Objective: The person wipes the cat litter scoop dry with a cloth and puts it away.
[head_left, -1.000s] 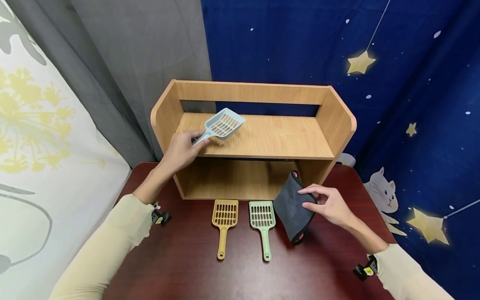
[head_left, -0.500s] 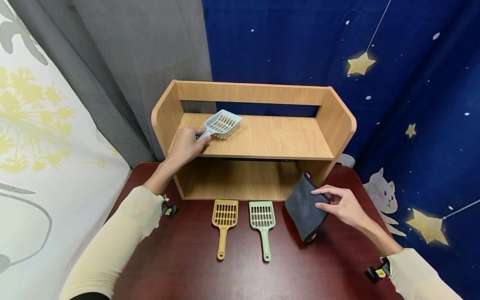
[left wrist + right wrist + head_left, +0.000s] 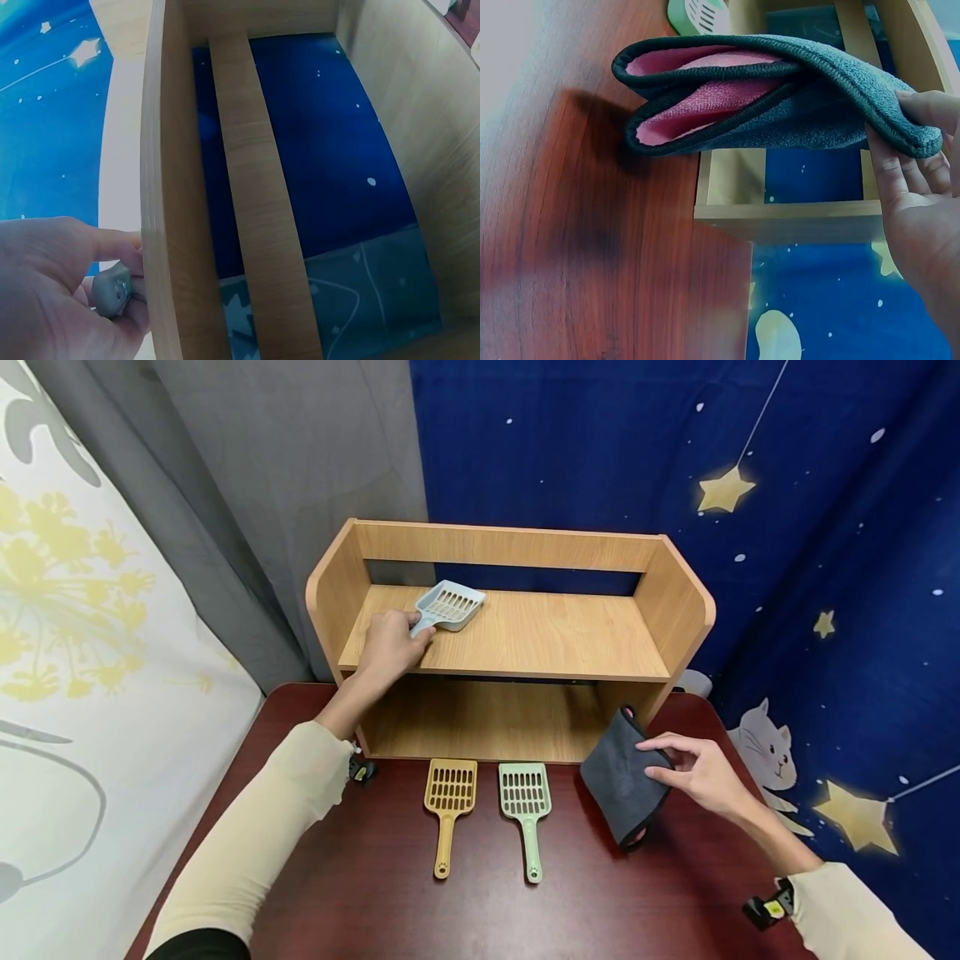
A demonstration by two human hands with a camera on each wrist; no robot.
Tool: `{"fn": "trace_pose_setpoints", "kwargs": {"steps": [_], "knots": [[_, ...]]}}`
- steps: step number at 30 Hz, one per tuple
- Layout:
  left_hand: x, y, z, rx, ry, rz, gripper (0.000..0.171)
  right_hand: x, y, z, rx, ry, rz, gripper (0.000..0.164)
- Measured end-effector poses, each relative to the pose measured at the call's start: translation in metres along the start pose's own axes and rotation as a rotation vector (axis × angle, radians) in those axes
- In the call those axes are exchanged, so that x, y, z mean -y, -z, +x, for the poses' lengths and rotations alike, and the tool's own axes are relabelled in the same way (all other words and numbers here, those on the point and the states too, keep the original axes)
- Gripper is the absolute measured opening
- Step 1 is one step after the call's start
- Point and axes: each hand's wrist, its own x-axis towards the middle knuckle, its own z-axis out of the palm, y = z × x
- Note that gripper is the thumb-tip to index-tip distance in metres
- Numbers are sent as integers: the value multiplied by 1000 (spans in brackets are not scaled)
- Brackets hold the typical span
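My left hand (image 3: pixel 392 646) grips the handle of a light blue litter scoop (image 3: pixel 450 604) over the left part of the upper shelf (image 3: pixel 547 631). The slotted pan lies low at the board; I cannot tell whether it touches. In the left wrist view the handle's end (image 3: pixel 112 291) pokes out between the fingers. On the right, my right hand (image 3: pixel 697 770) pinches a folded dark grey cloth (image 3: pixel 626 777) by one edge, thumb against fingers. Its pink inner side and black stitched border show in the right wrist view, where the cloth (image 3: pixel 810 127) hangs above the table.
A two-level wooden shelf unit with raised side panels (image 3: pixel 678 602) stands at the table's back. Before it lie a yellow litter scoop (image 3: pixel 446 835) and a green litter scoop (image 3: pixel 530 835), handles toward me. Curtains (image 3: pixel 540 460) hang close behind the dark red table (image 3: pixel 480 914).
My left hand has brought the light blue scoop down toward the upper shelf, moving slightly right. My right hand has carried the cloth to the right, away from the green scoop.
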Motion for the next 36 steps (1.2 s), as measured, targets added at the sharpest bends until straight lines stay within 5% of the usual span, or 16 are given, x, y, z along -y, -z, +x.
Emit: {"fn": "trace_pose_setpoints", "kwargs": {"steps": [15, 24, 36], "knots": [[-9, -4, -3, 19, 1, 17, 51, 0, 5, 0, 8, -49, -15, 37], [-15, -13, -5, 3, -66, -48, 31, -2, 3, 2, 12, -27, -17, 38], [-15, -14, -9, -10, -97, -54, 35, 0, 3, 5, 5, -2, 0, 38]]}}
